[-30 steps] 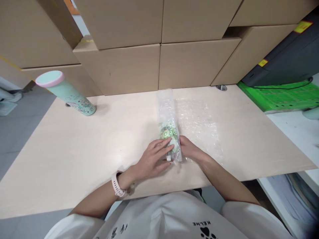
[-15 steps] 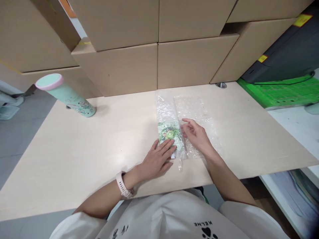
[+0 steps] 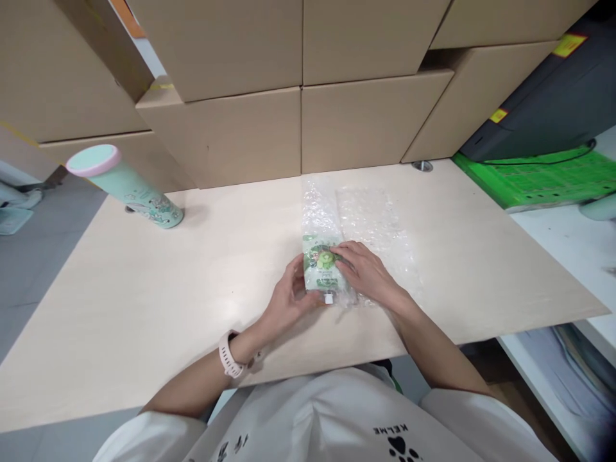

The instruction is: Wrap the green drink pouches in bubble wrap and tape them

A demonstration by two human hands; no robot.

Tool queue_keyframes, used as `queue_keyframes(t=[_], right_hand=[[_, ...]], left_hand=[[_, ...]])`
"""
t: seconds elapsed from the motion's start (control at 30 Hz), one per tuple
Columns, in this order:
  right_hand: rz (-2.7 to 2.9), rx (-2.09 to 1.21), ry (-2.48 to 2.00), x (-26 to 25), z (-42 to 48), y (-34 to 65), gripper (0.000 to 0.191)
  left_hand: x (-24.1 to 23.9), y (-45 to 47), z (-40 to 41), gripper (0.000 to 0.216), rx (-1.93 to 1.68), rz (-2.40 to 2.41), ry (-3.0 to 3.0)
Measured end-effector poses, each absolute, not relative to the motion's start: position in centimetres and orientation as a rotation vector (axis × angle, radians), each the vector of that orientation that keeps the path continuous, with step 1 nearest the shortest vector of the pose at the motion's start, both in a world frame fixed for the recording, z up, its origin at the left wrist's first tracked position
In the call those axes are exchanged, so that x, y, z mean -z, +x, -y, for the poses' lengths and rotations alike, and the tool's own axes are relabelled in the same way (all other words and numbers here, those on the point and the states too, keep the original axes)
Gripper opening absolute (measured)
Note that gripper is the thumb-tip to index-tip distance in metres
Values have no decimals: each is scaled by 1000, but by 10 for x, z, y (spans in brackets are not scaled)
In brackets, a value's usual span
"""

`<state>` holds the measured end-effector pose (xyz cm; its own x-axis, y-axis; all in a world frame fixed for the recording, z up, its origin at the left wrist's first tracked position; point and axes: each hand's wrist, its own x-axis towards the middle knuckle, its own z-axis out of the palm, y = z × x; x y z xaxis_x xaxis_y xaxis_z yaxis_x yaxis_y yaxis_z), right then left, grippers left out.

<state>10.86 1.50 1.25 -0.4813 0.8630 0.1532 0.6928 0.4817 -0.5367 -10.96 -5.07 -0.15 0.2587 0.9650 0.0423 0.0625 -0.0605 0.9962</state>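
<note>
Half-curled left hand [image 3: 285, 300] holds the packet [image 3: 327, 281] by its edge, lightly-bent right hand [image 3: 366, 269] atop (table [image 3: 202, 282] roomy leftward).

The right hand [image 3: 366, 273] hides the right side of the green-printed packet [image 3: 323, 273], whose finer lettering is too small to read, and it cannot be told whether the fingertips of the left hand [image 3: 291, 292] reach beneath the packet. The right wrist and forearm cover part of the bubble wrap sheet [image 3: 370, 215]. The picture's edges crop the upper cardboard boxes [image 3: 221, 45], the green crate [image 3: 543, 183] and the person's white shirt [image 3: 308, 423].
</note>
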Motion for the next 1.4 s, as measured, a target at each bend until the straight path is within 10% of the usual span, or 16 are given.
queue_keyframes(t=[0.43,0.97,1.4], right_hand=[[1694,-1732,-1013,-18,-1,85,33],[2052,-356,-1991,-28,-21,128,28],[1740,-1357,-1406,-32,-19,134,31]], left_hand=[[-15,-112,64,68,-893,-983,2247],[8,-99,62,65,-412,-1083,2760],[9,-99,61,64,-430,-1075,2743]])
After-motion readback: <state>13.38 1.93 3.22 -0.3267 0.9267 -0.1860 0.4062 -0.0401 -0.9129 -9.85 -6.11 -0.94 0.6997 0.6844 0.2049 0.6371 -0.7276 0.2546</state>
